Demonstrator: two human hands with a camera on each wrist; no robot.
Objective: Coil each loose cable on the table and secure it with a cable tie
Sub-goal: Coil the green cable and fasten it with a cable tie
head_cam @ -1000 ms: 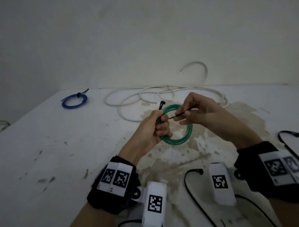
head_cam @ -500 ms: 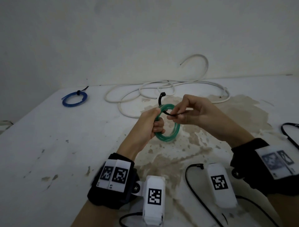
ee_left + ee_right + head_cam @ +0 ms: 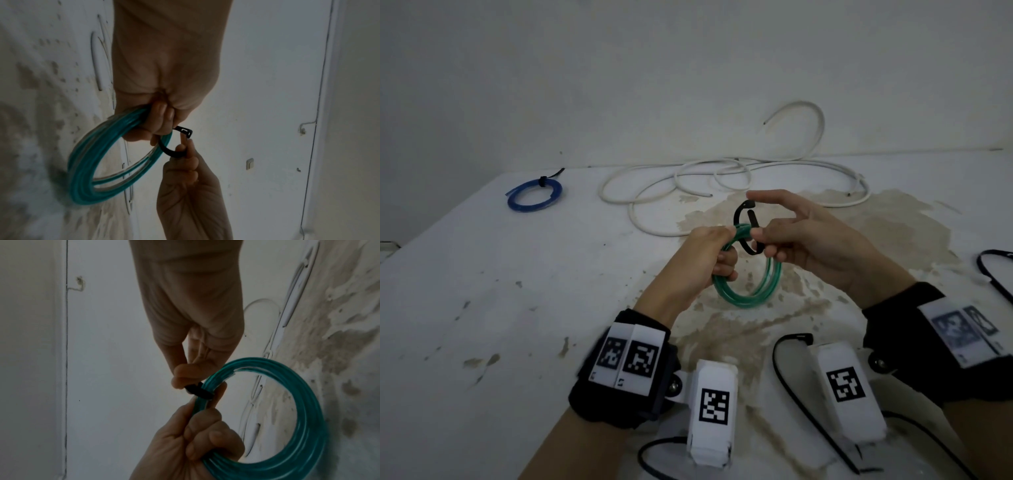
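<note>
Green coil (image 3: 748, 291): several turns of green cable, held up off the counter (image 3: 482, 308) betw. both hands, hanging below the left fist.
Cable tie (image 3: 744, 236): black, wrapped round the coil's top strands just beside the left fingers; head end sticks up in an open arc, tail not yet through the head as far as I can tell.
Left hand (image 3: 705, 260): fist closed round the bunched strands, fingers curled tight; keeps the turns together.
Right hand (image 3: 801, 243): thumb + finger pinching the tie's strap next to the coil, forefinger stretched up twd the head; other fingers loosely bent.
Step in hand (my read): closing the tie loop on the green coil.
How to do it well: keep left grip close to the tie so no turn slips out; bring tail to head w/ ridged side facing the right way, feed straight, then pull snug, not so hard it kinks the cable. Check every strand is inside the loop first.
Risk: loose turn springing out while the tail is lined up.
Blue coil (image 3: 534, 197): far left of counter, already tied.
White cable (image 3: 688, 178): loose tangle at the back, well apart from hands; still to do.
Spare ties (image 3: 784, 370): black ones lie near the front edge and at right.
</note>
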